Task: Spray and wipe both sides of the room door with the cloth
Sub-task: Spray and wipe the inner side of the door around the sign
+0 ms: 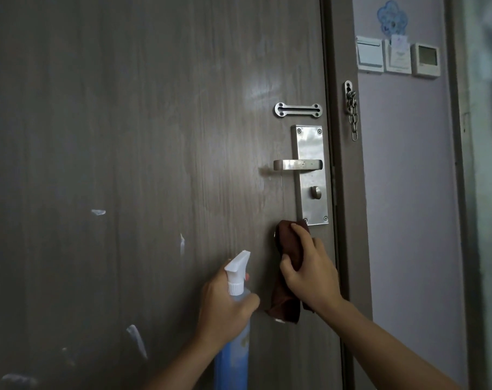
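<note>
The right hand has its fingers curled around a dark brown cloth and presses it flat against the door, just below the steel lock plate; the top edge of the cloth touches the lower corner of this plate, and the rest hangs down under the palm. The left hand is clenched around the neck of a spray bottle with blue liquid, the thumb wrapped across the front, and its white nozzle points up and toward the door. The two hands are near each other, the bottle left of the cloth. The door is grey-brown wood grain with some pale scuffs on the lower left part. Above the cloth are the lever handle, a small thumb turn and a slotted chain-guard plate. On the door frame hangs a security chain. To the right, a lilac wall carries a light switch, a card holder and a thermostat.
</note>
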`<state>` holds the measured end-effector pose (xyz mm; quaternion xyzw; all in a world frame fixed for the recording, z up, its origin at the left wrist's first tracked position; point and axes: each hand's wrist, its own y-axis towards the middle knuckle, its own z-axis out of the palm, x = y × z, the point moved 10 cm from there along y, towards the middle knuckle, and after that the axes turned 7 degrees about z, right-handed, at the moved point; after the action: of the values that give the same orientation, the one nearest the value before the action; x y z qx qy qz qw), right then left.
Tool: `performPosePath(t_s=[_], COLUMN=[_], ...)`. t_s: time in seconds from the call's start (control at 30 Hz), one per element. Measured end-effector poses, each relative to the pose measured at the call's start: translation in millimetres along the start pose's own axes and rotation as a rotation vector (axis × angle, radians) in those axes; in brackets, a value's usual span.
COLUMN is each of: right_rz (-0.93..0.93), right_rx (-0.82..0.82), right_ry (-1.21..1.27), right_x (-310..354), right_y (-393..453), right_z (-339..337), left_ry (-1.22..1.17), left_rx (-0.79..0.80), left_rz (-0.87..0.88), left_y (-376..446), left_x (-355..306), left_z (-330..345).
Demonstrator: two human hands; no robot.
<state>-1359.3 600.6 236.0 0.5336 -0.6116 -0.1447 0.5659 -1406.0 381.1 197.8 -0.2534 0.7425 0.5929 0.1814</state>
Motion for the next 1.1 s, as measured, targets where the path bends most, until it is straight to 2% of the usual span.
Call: performPosePath(t_s=[0.27,0.43,0.5,0.6,0.63,0.7,0.8,0.83,0.87,1.0,1.03,1.1], right_rz=[-0.077,-0.400,-0.333,-0.013,0.029,-0.102,-0.479,-0.508,-0.470,-0.132,-0.101,-0.196], right_rx=[-0.066,0.063,0.039,-0.074,-0.089,-0.062,0.103,0.139,0.135,-0.051,-0.064,-0.002], right_ry=[-0.268,-0.367,-0.345,-0.228,-0.232,-0.317,-0.502,-0.516,-0.498,-0.307,-0.298,-0.350], right_x=[42.1,41.9,36.6,20.3,20.4,36.6,52.1,51.7,52.2,58.0,60.5,68.7], right_y=[23.0,-40.0,-24.5,12.7,13.7,-1.8,-46.3,-44.4,-32.8,18.6,19.9,2.1], right_z=[34.4,82.5,69.6,42.2,41.7,58.6,99.2,98.9,91.8,50.9,51.5,71.7], left_ry=[-0.051,-0.038,-0.034,-0.039,-0.049,-0.076,-0.093,-0.095,-0.102,-0.103,-0.098,-0.078], left_rx=[-0.086,-0.111,-0.123,-0.120,-0.130,-0.155,-0.149,-0.147,-0.145,-0.133,-0.132,-0.139], left_rz=[-0.070,-0.074,-0.071,-0.060,-0.054,-0.049,-0.060,-0.066,-0.064,-0.071,-0.072,-0.068], left_y=[-19.7,-26.2,-27.4,-27.2,-27.4,-27.9,-29.2,-30.0,-30.3,-30.1,-29.5,-28.0], left_x=[25.9,29.3,26.9,21.0,18.9,14.1,13.3,13.1,12.4,12.6,13.4,13.7], left_z=[-35.3,-46.7,-50.6,-52.0,-53.1,-56.3,-56.3,-56.2,-56.1,-57.5,-57.7,-59.1])
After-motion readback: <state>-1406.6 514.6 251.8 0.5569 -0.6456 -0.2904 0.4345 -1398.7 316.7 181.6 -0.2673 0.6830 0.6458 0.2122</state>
